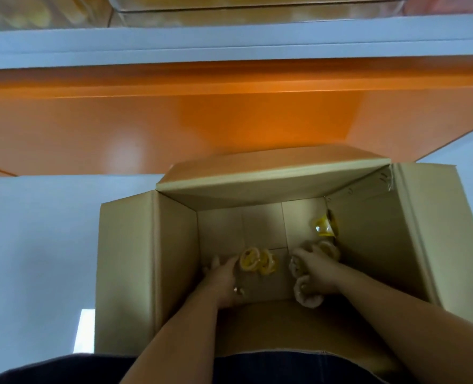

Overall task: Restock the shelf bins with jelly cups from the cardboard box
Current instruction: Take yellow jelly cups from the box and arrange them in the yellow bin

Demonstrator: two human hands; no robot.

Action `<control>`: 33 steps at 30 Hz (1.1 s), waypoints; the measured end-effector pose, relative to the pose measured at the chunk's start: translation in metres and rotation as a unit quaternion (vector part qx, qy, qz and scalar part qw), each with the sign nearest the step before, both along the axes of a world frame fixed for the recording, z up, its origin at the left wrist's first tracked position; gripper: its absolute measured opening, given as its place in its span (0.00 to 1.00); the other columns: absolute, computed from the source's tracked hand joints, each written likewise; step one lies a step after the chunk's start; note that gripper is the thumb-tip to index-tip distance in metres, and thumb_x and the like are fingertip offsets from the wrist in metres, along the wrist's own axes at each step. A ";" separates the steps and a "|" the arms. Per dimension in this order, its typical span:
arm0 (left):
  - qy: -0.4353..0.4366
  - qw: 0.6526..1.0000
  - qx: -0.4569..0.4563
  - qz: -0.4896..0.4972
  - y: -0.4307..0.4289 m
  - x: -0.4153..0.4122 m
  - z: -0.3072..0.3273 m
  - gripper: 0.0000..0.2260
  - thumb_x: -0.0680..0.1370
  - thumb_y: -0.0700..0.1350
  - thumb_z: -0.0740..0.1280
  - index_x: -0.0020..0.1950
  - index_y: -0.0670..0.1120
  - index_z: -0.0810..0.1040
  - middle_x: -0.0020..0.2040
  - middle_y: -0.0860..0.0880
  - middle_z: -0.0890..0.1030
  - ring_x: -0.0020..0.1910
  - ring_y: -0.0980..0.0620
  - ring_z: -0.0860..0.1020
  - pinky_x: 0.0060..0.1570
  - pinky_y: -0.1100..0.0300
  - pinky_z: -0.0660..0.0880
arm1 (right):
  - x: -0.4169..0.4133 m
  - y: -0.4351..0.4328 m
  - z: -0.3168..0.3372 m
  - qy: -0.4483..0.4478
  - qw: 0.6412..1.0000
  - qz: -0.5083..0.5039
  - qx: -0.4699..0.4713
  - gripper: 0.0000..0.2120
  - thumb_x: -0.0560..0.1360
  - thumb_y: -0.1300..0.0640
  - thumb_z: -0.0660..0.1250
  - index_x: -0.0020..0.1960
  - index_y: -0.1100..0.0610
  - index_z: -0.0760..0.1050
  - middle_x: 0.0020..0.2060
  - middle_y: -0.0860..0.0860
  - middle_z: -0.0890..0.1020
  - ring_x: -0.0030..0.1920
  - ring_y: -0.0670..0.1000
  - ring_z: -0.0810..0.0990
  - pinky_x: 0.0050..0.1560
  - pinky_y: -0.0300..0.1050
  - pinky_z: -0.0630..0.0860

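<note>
Both hands are down inside the cardboard box [174, 245], which stands open on the pale floor [35, 231] in front of an orange panel [229, 120]. All four flaps are folded outward.

The left hand [224, 278] sits low at the near left of the box floor. Its fingers [234, 263] are stretched forward and fairly straight, with the tips touching a pair of yellow jelly cups [257, 260] that lie side by side on the cardboard. The thumb is spread off to the left. A ring [238, 290] glints on that hand.

Over to the right hand [318, 270], and this one is loaded. Its fingers are curled round a cluster of pale jelly cups [308, 296], with cups bulging out below the palm, to its left and beyond the knuckles. How many are in there is too blurred to count.

One more yellow cup [324, 224] lies alone further back, right against the box's right wall and well apart from the left hand's pair.

Up top, the grey shelf edge [229, 45] runs across the view. Above it sits a clear bin [257, 6], with blurry yellow shapes showing through its wall. Dark clothing [63, 370] fills the bottom edge.
</note>
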State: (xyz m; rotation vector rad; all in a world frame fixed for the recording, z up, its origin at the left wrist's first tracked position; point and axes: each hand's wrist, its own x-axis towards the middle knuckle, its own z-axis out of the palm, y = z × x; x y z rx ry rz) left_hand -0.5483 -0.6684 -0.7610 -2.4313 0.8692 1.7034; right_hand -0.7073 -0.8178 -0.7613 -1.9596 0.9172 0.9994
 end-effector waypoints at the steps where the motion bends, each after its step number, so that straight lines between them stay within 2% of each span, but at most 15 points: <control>1: -0.007 0.998 -0.034 0.043 -0.001 -0.003 -0.001 0.35 0.76 0.42 0.68 0.77 0.56 0.53 0.78 0.45 0.44 0.75 0.42 0.56 0.70 0.53 0.62 | -0.002 0.003 -0.002 -0.018 0.999 -0.038 0.003 0.36 0.71 0.61 0.71 0.73 0.47 0.58 0.72 0.55 0.54 0.69 0.59 0.63 0.58 0.44 0.72; 3: -0.023 0.992 -0.087 0.090 -0.004 -0.007 -0.004 0.34 0.76 0.37 0.67 0.76 0.55 0.55 0.78 0.45 0.48 0.73 0.46 0.61 0.70 0.56 0.63 | -0.004 0.009 -0.005 -0.073 0.991 -0.116 -0.012 0.33 0.71 0.63 0.71 0.70 0.47 0.62 0.74 0.55 0.51 0.72 0.59 0.60 0.65 0.47 0.70; 5: -0.034 0.989 -0.109 0.088 -0.003 -0.010 -0.009 0.33 0.75 0.37 0.67 0.76 0.54 0.58 0.76 0.44 0.52 0.72 0.46 0.63 0.70 0.57 0.63 | -0.005 0.015 -0.005 -0.120 0.977 -0.177 -0.024 0.29 0.72 0.65 0.69 0.68 0.48 0.65 0.74 0.55 0.53 0.72 0.58 0.61 0.66 0.47 0.69; 7: -0.035 0.985 -0.127 0.111 0.000 -0.013 -0.013 0.31 0.75 0.37 0.68 0.75 0.53 0.61 0.74 0.43 0.56 0.71 0.46 0.65 0.69 0.56 0.64 | -0.002 0.018 -0.004 -0.146 0.970 -0.187 -0.045 0.30 0.71 0.67 0.69 0.67 0.46 0.65 0.74 0.53 0.52 0.71 0.58 0.61 0.67 0.48 0.69; 10: -0.027 0.973 -0.168 0.155 0.000 -0.019 -0.014 0.29 0.75 0.36 0.68 0.73 0.52 0.65 0.70 0.44 0.61 0.67 0.48 0.68 0.68 0.61 0.64 | 0.004 0.022 0.002 -0.137 0.977 -0.165 -0.017 0.39 0.71 0.67 0.69 0.73 0.42 0.56 0.75 0.52 0.48 0.74 0.58 0.59 0.69 0.51 0.65; 13: -0.024 0.968 -0.191 0.160 -0.005 -0.020 -0.016 0.27 0.75 0.34 0.66 0.71 0.52 0.67 0.66 0.46 0.63 0.65 0.49 0.70 0.62 0.69 0.64 | 0.009 0.027 0.007 -0.103 0.992 -0.074 -0.009 0.44 0.72 0.60 0.72 0.75 0.40 0.47 0.75 0.50 0.42 0.75 0.57 0.52 0.70 0.53 0.61; 18: -0.008 0.966 -0.204 0.159 -0.016 -0.017 -0.021 0.25 0.76 0.30 0.62 0.69 0.51 0.71 0.62 0.50 0.62 0.59 0.55 0.69 0.50 0.81 0.64 | 0.016 0.031 0.001 -0.097 0.994 -0.051 -0.028 0.41 0.71 0.60 0.71 0.75 0.42 0.52 0.75 0.52 0.40 0.74 0.58 0.54 0.70 0.52 0.64; 20: -0.008 0.965 -0.205 0.166 -0.019 -0.016 -0.022 0.24 0.75 0.30 0.63 0.66 0.50 0.73 0.59 0.52 0.62 0.57 0.57 0.69 0.52 0.79 0.65 | 0.016 0.030 0.000 -0.112 0.991 -0.062 -0.037 0.37 0.72 0.61 0.70 0.73 0.43 0.55 0.74 0.52 0.43 0.73 0.57 0.59 0.68 0.49 0.66; 22: -0.019 0.960 -0.213 0.179 -0.022 -0.014 -0.024 0.19 0.74 0.32 0.67 0.62 0.49 0.77 0.58 0.51 0.66 0.57 0.54 0.72 0.56 0.71 0.68 | 0.015 0.028 0.000 -0.120 0.988 -0.083 -0.043 0.32 0.73 0.62 0.69 0.70 0.43 0.59 0.72 0.51 0.48 0.70 0.56 0.63 0.65 0.48 0.68; 25: -0.019 0.954 -0.217 0.208 -0.026 -0.013 -0.024 0.14 0.73 0.34 0.70 0.55 0.48 0.80 0.55 0.50 0.72 0.55 0.51 0.75 0.57 0.60 0.74 | 0.014 0.024 0.000 -0.122 0.986 -0.100 -0.047 0.26 0.74 0.63 0.67 0.65 0.43 0.63 0.72 0.51 0.52 0.68 0.56 0.66 0.64 0.52 0.71; 27: -0.017 0.952 -0.219 0.213 -0.027 -0.012 -0.026 0.13 0.72 0.34 0.71 0.53 0.47 0.80 0.55 0.49 0.73 0.54 0.50 0.77 0.57 0.56 0.75 | 0.015 0.021 0.001 -0.128 0.987 -0.089 -0.049 0.25 0.74 0.64 0.66 0.64 0.43 0.64 0.72 0.51 0.53 0.68 0.56 0.66 0.62 0.51 0.73; 30: -0.018 0.952 -0.219 0.213 -0.027 -0.010 -0.028 0.12 0.72 0.34 0.71 0.53 0.45 0.80 0.56 0.48 0.73 0.53 0.52 0.76 0.57 0.60 0.74 | 0.017 0.020 0.002 -0.122 0.989 -0.045 -0.066 0.30 0.74 0.66 0.65 0.69 0.43 0.61 0.74 0.51 0.49 0.70 0.57 0.64 0.63 0.49 0.72; 33: -0.041 0.955 -0.217 0.197 -0.027 -0.005 -0.028 0.09 0.74 0.35 0.69 0.52 0.45 0.80 0.56 0.49 0.72 0.52 0.55 0.74 0.53 0.66 0.71 | 0.017 0.019 0.005 -0.129 0.987 0.021 -0.095 0.36 0.73 0.64 0.68 0.72 0.42 0.55 0.74 0.51 0.45 0.71 0.57 0.60 0.64 0.50 0.71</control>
